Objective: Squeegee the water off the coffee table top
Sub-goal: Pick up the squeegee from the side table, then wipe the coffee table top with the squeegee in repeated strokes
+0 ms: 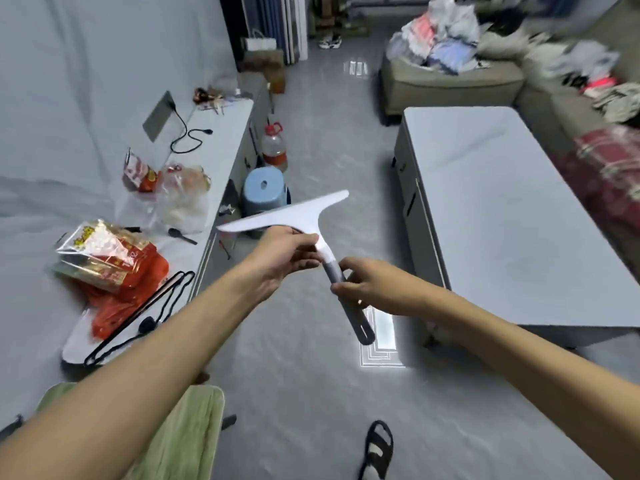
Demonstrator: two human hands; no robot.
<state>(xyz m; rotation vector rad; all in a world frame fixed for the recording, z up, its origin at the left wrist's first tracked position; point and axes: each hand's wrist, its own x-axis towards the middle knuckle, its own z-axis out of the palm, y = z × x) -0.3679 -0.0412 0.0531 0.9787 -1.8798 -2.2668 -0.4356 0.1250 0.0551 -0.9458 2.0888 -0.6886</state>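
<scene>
A squeegee point(294, 216) with a wide white blade and a grey handle hangs in the air over the floor, between my two hands. My left hand point(284, 254) grips it at the white neck just under the blade. My right hand point(367, 282) pinches the grey handle lower down. The blade points up and to the left. The coffee table point(502, 209), long with a pale grey top, stands to the right of the squeegee, about an arm's reach away. I cannot make out water on its top.
A low white cabinet point(221, 140) along the left wall carries snack bags, a plastic bag, a cable and a black hanger. A blue stool point(265, 192) and an oil jug point(274, 147) stand on the floor ahead. A sofa point(450, 77) piled with clothes lies beyond the table.
</scene>
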